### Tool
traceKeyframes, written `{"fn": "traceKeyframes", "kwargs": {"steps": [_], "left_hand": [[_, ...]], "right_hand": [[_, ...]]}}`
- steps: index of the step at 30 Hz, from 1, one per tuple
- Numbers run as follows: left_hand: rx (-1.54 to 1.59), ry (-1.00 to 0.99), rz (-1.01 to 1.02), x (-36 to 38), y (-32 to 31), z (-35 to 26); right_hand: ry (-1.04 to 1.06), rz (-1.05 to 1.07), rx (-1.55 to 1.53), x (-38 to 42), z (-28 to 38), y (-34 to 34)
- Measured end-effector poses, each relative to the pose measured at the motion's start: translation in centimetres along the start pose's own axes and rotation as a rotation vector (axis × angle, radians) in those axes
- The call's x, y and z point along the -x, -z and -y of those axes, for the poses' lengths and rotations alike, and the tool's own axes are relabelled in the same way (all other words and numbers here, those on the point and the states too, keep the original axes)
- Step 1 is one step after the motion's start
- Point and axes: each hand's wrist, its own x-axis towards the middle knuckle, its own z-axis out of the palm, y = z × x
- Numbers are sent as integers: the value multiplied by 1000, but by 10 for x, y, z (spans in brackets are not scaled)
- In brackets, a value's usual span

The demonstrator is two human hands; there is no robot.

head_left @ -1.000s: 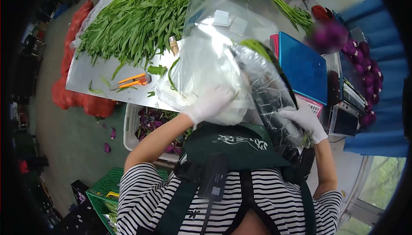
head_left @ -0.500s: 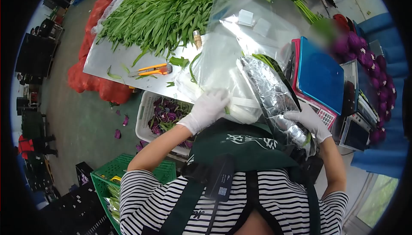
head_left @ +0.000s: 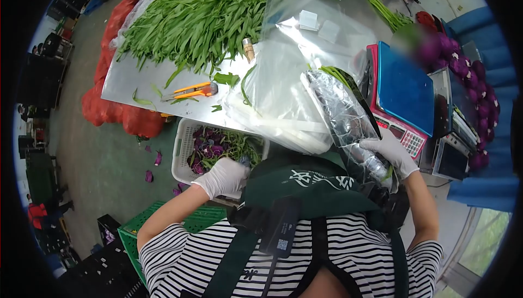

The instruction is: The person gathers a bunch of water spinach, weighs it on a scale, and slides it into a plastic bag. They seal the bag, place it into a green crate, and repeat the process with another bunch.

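Head view, looking down over a striped shirt and green apron. Right hand (head_left: 391, 154), white-gloved: grip closed around the lower end of a bagged bundle of greens (head_left: 343, 115) in clear crinkled film. The bundle's long axis runs from that hand up and to the left, green tips showing at the far end, and its upper part lies over a stack of clear plastic bags (head_left: 278, 99) at the near edge of the metal surface (head_left: 128, 83). Left hand (head_left: 223, 177), white-gloved: below the surface edge, at the near rim of a white basket (head_left: 182, 148) holding purple and green trimmings; fingers curled, and whether they grip anything cannot be told. The right hand is the one on the bundle; the left is well apart from it, lower and to the left. On the surface: a large heap of loose long-leaved greens (head_left: 199, 17) at the far left, orange scissors (head_left: 190, 90) on bare metal near the edge, and a blue-topped scale (head_left: 403, 88) just right of the bundle. Purple vegetables (head_left: 468, 75) lie further right. Open room: bare metal left of the bags, around the scissors. Below: red mesh sacks (head_left: 114, 107) on the floor and a green crate (head_left: 139, 232).
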Motion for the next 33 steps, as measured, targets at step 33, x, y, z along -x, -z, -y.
{"fn": "traceKeyframes", "kwargs": {"steps": [33], "left_hand": [[115, -399, -579, -173, 95, 28]], "right_hand": [[-110, -392, -129, 76, -8, 7]]}}
